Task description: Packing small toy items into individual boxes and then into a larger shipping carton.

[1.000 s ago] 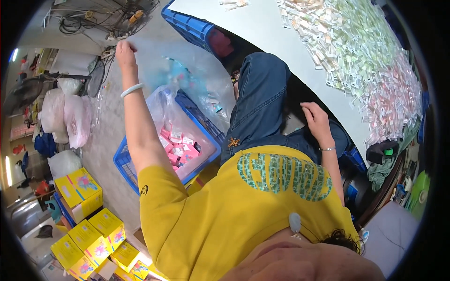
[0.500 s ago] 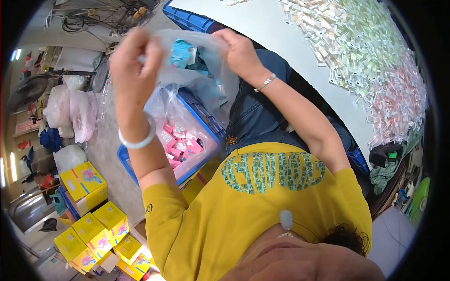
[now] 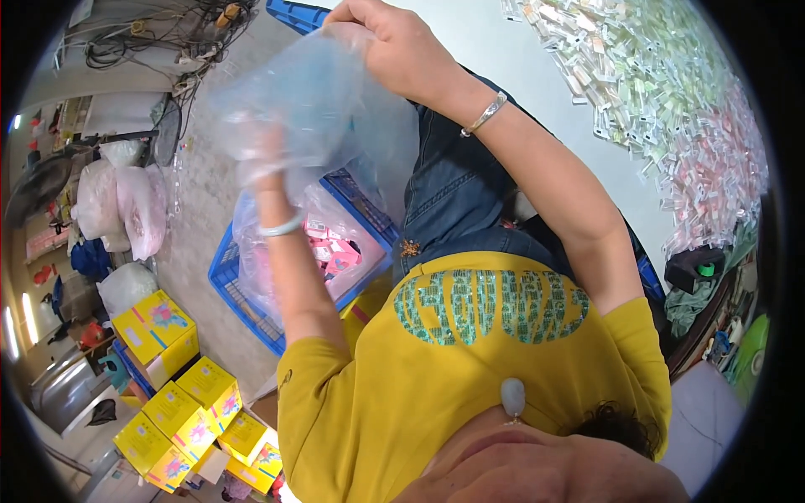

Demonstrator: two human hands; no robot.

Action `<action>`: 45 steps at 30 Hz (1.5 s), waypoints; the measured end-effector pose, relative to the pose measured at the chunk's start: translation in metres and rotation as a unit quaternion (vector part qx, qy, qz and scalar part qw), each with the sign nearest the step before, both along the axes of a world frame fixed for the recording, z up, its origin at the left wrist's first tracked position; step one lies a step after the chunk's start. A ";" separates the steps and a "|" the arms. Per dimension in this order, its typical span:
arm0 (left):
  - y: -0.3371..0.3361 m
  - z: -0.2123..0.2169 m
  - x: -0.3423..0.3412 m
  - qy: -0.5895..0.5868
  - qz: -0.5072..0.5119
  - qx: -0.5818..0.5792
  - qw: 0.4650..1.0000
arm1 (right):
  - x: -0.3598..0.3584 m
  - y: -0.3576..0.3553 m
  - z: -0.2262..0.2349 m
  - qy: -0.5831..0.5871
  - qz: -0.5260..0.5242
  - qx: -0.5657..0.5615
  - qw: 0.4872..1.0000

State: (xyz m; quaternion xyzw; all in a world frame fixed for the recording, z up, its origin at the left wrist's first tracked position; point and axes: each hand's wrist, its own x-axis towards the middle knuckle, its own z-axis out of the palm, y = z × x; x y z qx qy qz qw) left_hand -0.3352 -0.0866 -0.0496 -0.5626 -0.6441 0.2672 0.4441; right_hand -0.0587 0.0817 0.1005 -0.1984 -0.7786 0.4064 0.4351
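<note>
I hold a clear plastic bag with bluish contents up in front of me. My left hand is pushed inside the bag, seen dimly through the film, a white bracelet on its wrist. My right hand is shut on the bag's upper edge, a metal bangle on its wrist. Below the bag stands a blue plastic crate lined with another clear bag that holds several small pink packets.
A white table at the upper right carries a wide heap of small clear, green and pink packets. Yellow cartons are stacked at the lower left. Filled plastic sacks and cables lie on the floor at the left.
The bag has come up closer to the camera. My left hand has gone from gripping its outside edge to reaching inside it. My right hand has shifted along the rim.
</note>
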 end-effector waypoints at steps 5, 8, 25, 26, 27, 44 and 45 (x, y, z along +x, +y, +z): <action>0.025 0.024 -0.101 -0.346 0.095 -0.004 0.933 | -0.006 0.002 0.026 -0.066 -0.044 0.107 0.991; -0.018 0.017 -0.188 -0.179 0.142 -0.042 0.972 | -0.039 0.004 0.032 0.053 0.182 -0.022 0.982; 0.126 0.044 0.022 -0.424 0.023 -0.135 0.895 | 0.005 0.058 0.055 -0.059 0.197 -0.074 0.976; 0.137 0.044 0.014 -0.418 0.036 -0.134 0.898 | -0.001 0.059 0.052 -0.050 0.205 -0.073 0.975; 0.146 0.045 0.008 -0.412 0.049 -0.132 0.900 | -0.011 0.062 0.043 0.004 0.230 -0.068 0.971; 0.115 0.024 0.052 -0.456 -0.038 -0.049 0.888 | -0.018 0.042 -0.019 -0.072 0.129 -0.026 0.989; 0.115 0.023 0.044 -0.459 -0.037 -0.051 0.886 | -0.018 0.045 -0.023 -0.076 0.108 -0.027 0.991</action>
